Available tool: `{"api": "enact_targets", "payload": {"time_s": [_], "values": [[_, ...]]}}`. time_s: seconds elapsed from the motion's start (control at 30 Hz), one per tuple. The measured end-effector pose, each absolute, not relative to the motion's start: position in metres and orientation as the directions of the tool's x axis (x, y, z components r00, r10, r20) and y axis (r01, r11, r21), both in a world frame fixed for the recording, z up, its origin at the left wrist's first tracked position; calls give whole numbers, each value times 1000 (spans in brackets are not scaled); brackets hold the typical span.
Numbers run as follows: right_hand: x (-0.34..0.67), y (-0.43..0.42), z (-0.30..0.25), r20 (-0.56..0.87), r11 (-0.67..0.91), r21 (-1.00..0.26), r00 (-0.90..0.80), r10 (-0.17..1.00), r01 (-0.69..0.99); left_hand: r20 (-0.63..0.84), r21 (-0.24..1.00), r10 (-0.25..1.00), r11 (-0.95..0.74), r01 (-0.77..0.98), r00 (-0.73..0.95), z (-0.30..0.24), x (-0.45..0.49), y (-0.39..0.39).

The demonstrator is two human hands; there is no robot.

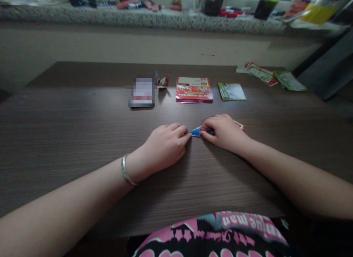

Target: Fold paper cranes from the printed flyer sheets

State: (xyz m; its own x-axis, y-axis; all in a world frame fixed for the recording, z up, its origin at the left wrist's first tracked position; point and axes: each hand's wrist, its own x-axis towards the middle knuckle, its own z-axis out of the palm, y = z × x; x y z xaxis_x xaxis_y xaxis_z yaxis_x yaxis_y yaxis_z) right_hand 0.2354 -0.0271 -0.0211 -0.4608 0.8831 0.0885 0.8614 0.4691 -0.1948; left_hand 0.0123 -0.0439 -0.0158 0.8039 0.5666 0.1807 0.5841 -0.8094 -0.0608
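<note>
A folded piece of printed paper (pixel 196 132), blue at its pointed left end, lies on the dark wooden table between my hands. My left hand (pixel 168 142) pinches the pointed tip, its fingers pressed together. My right hand (pixel 224 131) is closed over the middle of the paper, with thumb and fingertips on it. Behind the right hand a pale, red-edged end of the paper sticks out. Much of the paper is hidden under my right hand. Beyond my hands stands a small folded paper figure (pixel 162 82) with a pointed blue tip.
A phone (pixel 142 93) with a blurred screen lies left of the figure. A stack of red printed sheets (pixel 194 90) and a smaller green-white stack (pixel 231 91) lie to its right. More leaflets (pixel 261 73) rest at the back right. A cluttered granite sill (pixel 165 18) runs behind.
</note>
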Motion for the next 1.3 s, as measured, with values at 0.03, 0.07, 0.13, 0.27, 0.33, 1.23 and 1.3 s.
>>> {"api": "enact_targets", "payload": {"time_s": [0.03, 0.07, 0.13, 0.27, 0.33, 1.23, 1.3], "values": [[236, -27, -21, 87, 470, -195, -462, 883, 861, 180, -66, 571, -806, 589, 801, -16, 12, -44], [236, -27, -22, 86, 471, -196, -463, 882, 860, 179, -69, 572, -804, 591, 800, -15, 12, -44], [237, -27, -23, 85, 471, -198, -464, 882, 859, 171, -71, 575, -803, 592, 800, -15, 11, -44], [238, -27, -25, 92, 472, -199, -463, 882, 859, 140, -76, 593, -792, 605, 793, -14, 10, -44], [240, -28, -26, 98, 474, -200, -464, 880, 858, 131, -72, 600, -788, 611, 789, -14, 8, -43], [255, -24, -28, 462, 851, 128, -790, 403, 509, 226, -1, 471, -875, 484, 853, -19, 6, -41], [253, -26, -28, 427, 869, 122, -816, 390, 479, 234, -3, 464, -878, 479, 854, -20, 6, -41]]}}
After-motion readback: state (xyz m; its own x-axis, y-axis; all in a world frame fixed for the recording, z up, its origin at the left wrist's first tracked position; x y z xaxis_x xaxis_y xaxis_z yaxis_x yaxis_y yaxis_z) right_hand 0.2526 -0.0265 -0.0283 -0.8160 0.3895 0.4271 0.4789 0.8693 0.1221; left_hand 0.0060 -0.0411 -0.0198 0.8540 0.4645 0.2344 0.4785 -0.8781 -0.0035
